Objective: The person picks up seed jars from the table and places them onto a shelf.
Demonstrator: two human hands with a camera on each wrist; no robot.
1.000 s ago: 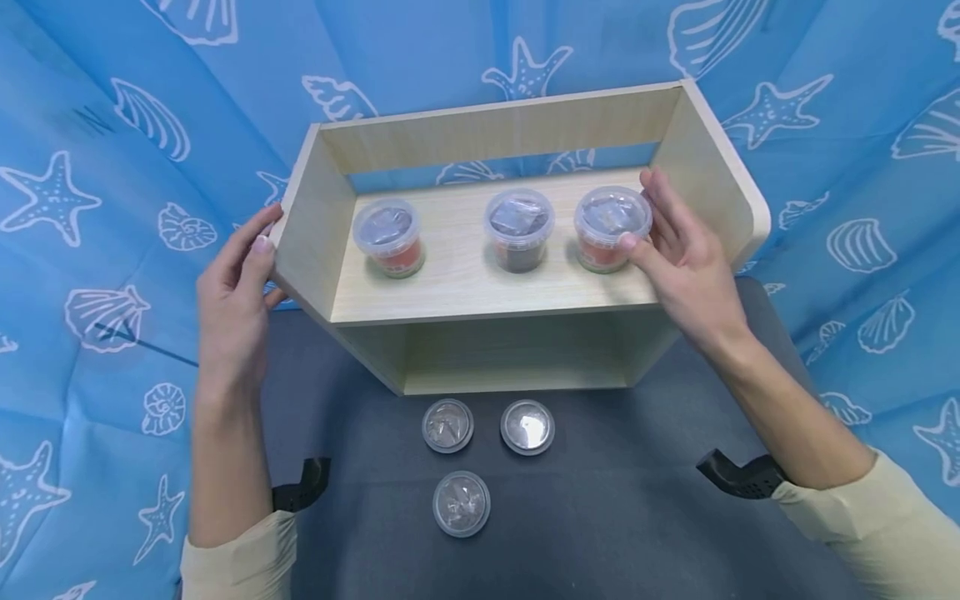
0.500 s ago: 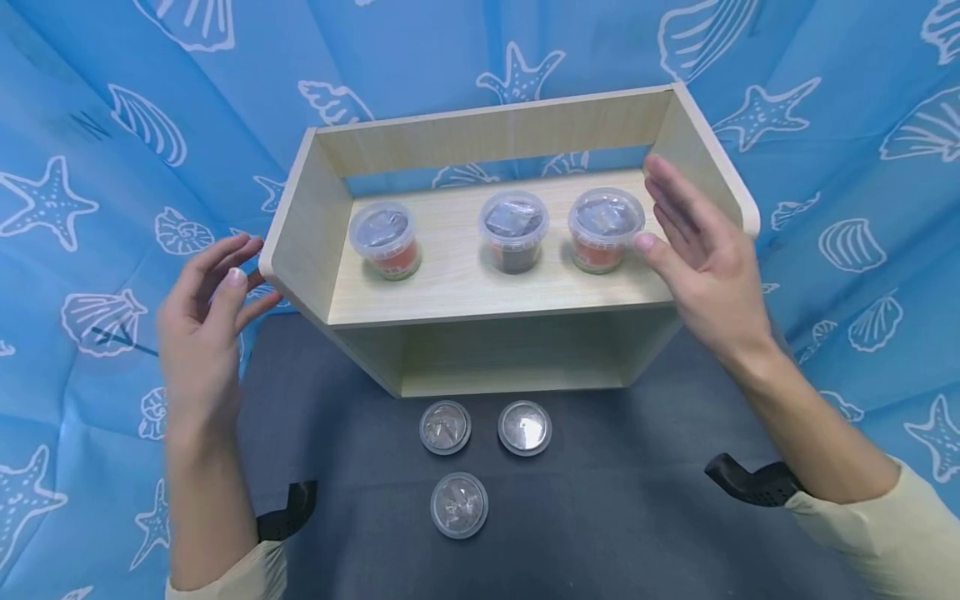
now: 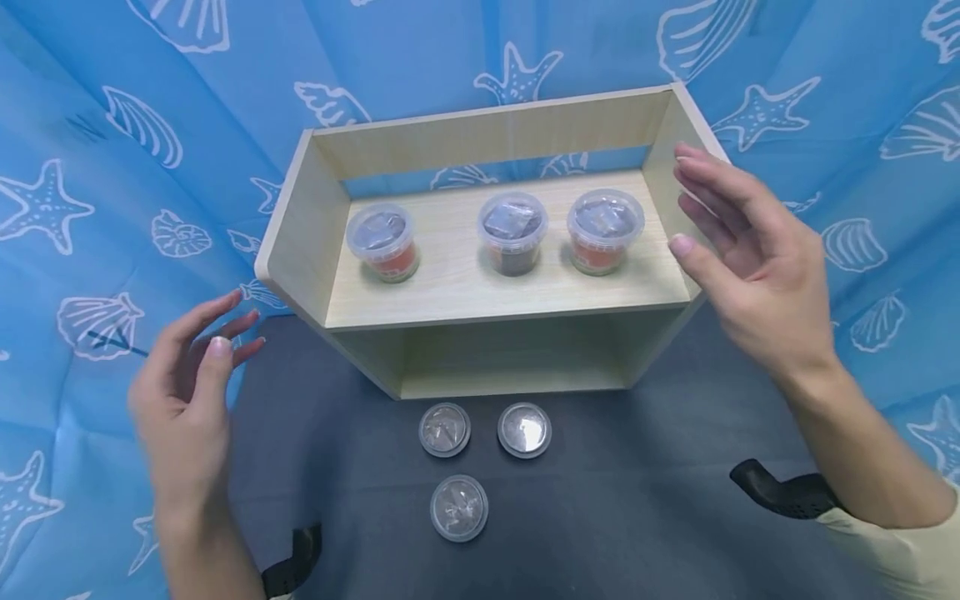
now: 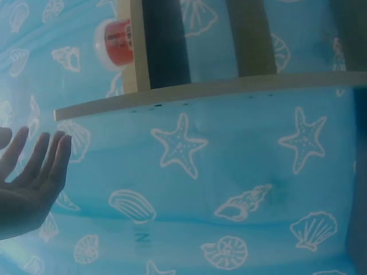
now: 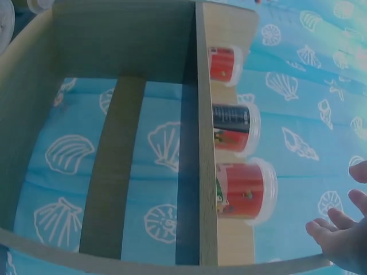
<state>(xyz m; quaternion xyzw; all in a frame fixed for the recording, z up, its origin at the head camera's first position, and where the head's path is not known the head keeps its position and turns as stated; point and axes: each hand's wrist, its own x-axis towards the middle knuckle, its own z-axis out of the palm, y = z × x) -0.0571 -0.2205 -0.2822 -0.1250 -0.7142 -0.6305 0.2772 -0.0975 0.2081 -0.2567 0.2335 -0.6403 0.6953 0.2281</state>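
Observation:
Three lidded plastic tubs stand in a row on the upper board of a pale wooden shelf [image 3: 450, 304]: a left tub [image 3: 382, 242], a middle tub [image 3: 513, 233] with a dark label, and a right tub [image 3: 604, 232]. Red labels show on them in the right wrist view, the nearest being the right tub [image 5: 243, 192]. My left hand [image 3: 187, 392] hovers left of the shelf, fingers loosely bent and holding nothing. Beside the shelf's right side panel, my right hand [image 3: 757, 258] is held up with fingers spread, apart from the right tub.
Three more lidded tubs lie before the shelf on the dark tabletop [image 3: 600, 533]: one at left [image 3: 445, 429], one at right [image 3: 524, 430], one nearer [image 3: 459, 508]. The shelf's lower compartment [image 3: 517, 354] faces me. A blue shell-print curtain [image 3: 420, 50] hangs behind.
My right hand has let go of the right tub and drawn away to the right. My left hand has left the shelf's side panel, moving left and toward me. The tubs stay put.

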